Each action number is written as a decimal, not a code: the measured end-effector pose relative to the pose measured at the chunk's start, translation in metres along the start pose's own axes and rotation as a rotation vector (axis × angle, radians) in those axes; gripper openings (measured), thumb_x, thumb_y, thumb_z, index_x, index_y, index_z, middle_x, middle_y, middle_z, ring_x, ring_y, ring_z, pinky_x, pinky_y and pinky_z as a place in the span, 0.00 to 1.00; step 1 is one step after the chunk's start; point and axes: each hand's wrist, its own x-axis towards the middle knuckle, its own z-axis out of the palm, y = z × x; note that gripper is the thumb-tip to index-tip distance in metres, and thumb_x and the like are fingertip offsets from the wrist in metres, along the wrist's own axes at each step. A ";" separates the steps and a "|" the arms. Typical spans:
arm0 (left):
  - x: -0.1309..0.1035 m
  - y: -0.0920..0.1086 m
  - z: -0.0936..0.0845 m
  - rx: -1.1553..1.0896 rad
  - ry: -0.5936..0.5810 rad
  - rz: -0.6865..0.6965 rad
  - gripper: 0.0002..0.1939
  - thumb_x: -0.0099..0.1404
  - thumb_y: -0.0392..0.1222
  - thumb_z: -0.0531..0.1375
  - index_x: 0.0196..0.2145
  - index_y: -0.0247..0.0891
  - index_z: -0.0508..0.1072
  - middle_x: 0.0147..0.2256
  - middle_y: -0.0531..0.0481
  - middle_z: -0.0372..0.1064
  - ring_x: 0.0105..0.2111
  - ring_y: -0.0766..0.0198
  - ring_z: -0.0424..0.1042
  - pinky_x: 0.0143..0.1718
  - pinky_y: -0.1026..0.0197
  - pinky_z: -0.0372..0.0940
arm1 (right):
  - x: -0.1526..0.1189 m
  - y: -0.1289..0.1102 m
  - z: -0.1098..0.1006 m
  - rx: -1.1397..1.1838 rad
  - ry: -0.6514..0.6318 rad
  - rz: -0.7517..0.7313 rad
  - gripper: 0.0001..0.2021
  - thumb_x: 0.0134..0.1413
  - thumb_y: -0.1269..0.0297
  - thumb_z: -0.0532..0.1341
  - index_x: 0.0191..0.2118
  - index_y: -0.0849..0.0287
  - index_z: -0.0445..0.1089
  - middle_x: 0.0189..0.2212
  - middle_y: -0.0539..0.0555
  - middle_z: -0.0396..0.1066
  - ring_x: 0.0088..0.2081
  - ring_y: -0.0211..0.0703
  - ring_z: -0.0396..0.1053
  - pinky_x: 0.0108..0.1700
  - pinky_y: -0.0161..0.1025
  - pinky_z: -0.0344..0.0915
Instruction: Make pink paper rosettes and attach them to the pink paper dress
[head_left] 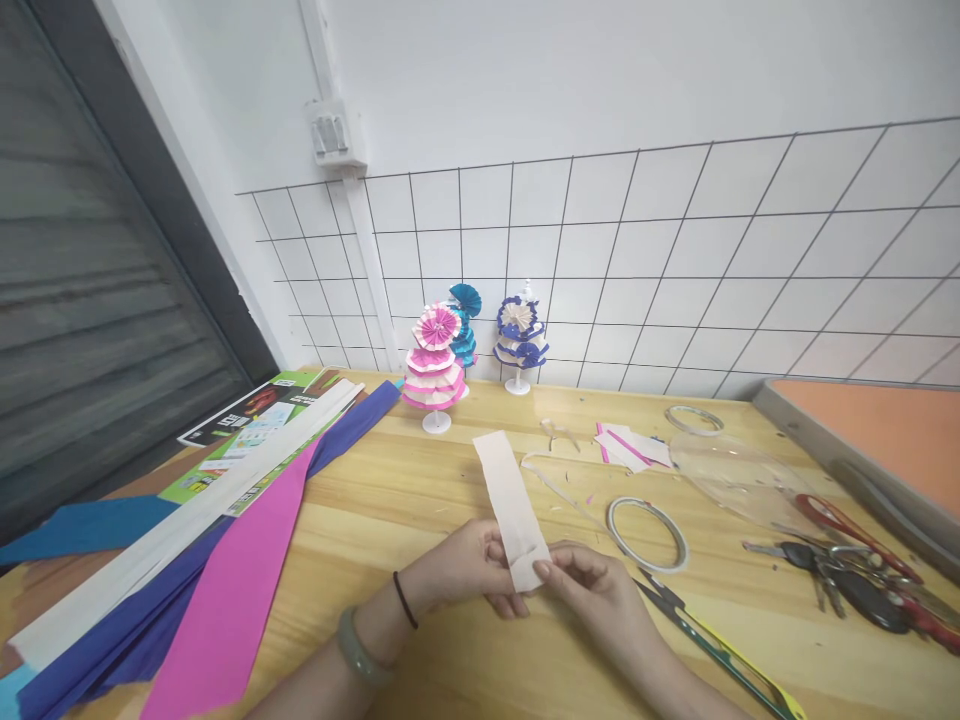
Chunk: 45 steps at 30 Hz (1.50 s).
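Note:
A strip of pale paper (508,490) is held up over the table between both hands, its long end pointing away from me. My left hand (478,565) grips the strip's left edge near its lower end, fingers curled behind it. On the other side, my right hand (596,590) pinches the lower right corner between thumb and fingers. A crease shows across the paper near that end. Close to my right hand lie a roll of double-sided tape (646,503) and scissors with green and yellow handles (724,640).
Pleated paper trees, one pink and white (435,370), one blue and white (520,345), stand at the back. Coloured paper strips (247,580) cover the left side. Keys (862,590), red-handled pliers (847,525) and an orange-topped tray (885,440) are at right.

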 end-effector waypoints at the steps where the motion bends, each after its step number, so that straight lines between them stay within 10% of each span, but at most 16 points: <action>1: 0.000 0.000 0.000 -0.003 -0.001 0.002 0.19 0.49 0.46 0.64 0.37 0.32 0.72 0.27 0.47 0.70 0.26 0.65 0.71 0.27 0.65 0.66 | 0.000 0.001 0.000 0.003 0.012 0.014 0.16 0.47 0.51 0.60 0.26 0.61 0.74 0.26 0.55 0.75 0.30 0.44 0.71 0.35 0.37 0.66; 45: -0.001 0.004 -0.005 -0.073 -0.086 -0.011 0.22 0.52 0.45 0.62 0.45 0.35 0.67 0.38 0.42 0.70 0.32 0.62 0.72 0.27 0.66 0.67 | 0.004 0.015 0.004 0.188 0.050 0.072 0.12 0.43 0.58 0.65 0.30 0.60 0.65 0.24 0.50 0.69 0.27 0.37 0.66 0.31 0.34 0.62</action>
